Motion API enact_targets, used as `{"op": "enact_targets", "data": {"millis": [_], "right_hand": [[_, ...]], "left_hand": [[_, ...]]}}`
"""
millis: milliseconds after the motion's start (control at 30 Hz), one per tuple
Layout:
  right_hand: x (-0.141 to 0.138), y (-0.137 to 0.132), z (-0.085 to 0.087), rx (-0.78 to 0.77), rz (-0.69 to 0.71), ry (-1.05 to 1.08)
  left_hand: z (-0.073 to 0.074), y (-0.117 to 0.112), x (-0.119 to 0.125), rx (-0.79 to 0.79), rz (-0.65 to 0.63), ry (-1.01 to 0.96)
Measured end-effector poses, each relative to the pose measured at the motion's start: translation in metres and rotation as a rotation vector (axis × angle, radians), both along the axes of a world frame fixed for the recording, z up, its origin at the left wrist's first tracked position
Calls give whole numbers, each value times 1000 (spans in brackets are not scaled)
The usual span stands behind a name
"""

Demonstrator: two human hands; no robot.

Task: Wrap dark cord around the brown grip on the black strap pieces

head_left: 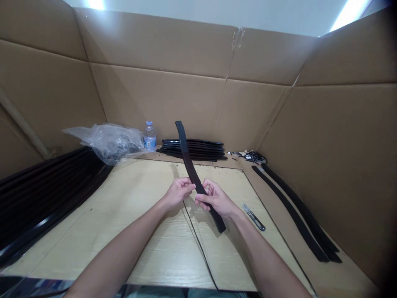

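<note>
A long, curved black strip (189, 161) slants over the middle of the board, with a small hole near its upper end. My left hand (180, 192) pinches its left edge at about mid-length. On the other side, my right hand (215, 199) is closed around the strip slightly lower down. From below my left hand a thin black cord (198, 242) runs down to the board's front edge; whether my fingers hold its end is hidden. Thread snips (253, 217) lie on the board to the right of my right hand.
Black strips lie stacked at the back (195, 149), in a large pile at left (46, 198) and in a few pieces at right (291, 207). A clear plastic bag (113, 142), water bottle (150, 137) and tangled black bits (254, 157) stand near the cardboard walls (161, 99).
</note>
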State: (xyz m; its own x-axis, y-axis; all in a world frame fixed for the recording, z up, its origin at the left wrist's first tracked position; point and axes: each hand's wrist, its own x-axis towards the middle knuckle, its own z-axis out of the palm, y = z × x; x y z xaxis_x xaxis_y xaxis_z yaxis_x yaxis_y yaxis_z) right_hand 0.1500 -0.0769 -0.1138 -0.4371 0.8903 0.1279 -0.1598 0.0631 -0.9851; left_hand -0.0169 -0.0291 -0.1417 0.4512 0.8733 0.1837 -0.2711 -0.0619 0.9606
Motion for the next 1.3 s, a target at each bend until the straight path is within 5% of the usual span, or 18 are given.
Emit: {"op": "enact_targets", "data": {"millis": [200,500,1300], "right_hand": [[-4,1,-2,57,-116,-59],[-7,5,-6,-103,-203,126],[-25,8,-20,45,-321,128]], "left_hand": [[-3,3,-1,-6,73,25],[-5,7,-2,23,238,75],[-1,5,-1,-19,224,-25]]}}
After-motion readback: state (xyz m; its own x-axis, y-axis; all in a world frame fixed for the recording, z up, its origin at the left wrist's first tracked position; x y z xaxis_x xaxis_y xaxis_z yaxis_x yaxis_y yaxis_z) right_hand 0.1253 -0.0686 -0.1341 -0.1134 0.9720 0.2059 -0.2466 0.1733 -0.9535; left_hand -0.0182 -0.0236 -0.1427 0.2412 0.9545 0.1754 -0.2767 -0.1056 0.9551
